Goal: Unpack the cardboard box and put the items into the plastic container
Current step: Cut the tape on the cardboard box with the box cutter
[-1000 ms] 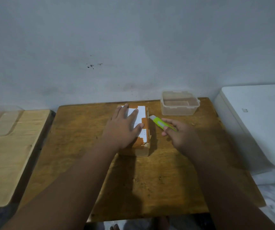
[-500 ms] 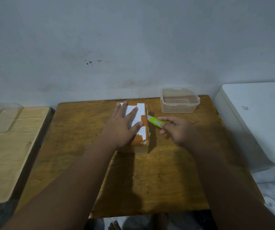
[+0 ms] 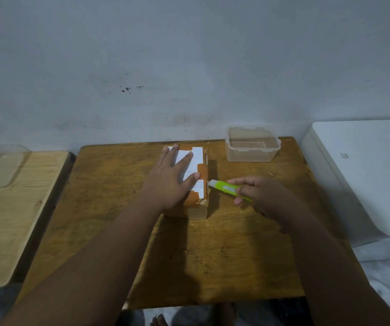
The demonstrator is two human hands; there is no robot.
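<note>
A small cardboard box (image 3: 201, 209) with brown tape and a white label lies closed in the middle of the wooden table (image 3: 212, 255). My left hand (image 3: 170, 180) presses flat on its top, fingers spread. A green utility knife (image 3: 229, 188) is gripped in my right hand (image 3: 264, 198), with its tip touching the box's right edge near the top seam. The clear plastic container (image 3: 251, 145) stands open and empty at the table's far right corner.
A lighter wooden board or table (image 3: 12, 208) sits to the left, with a gap between. A white appliance (image 3: 365, 175) stands close on the right. A grey wall (image 3: 189, 67) runs right behind the table. Feet show below the front edge.
My right hand has slid the knife toward me along the box's right edge. The left hand has stayed flat on the box.
</note>
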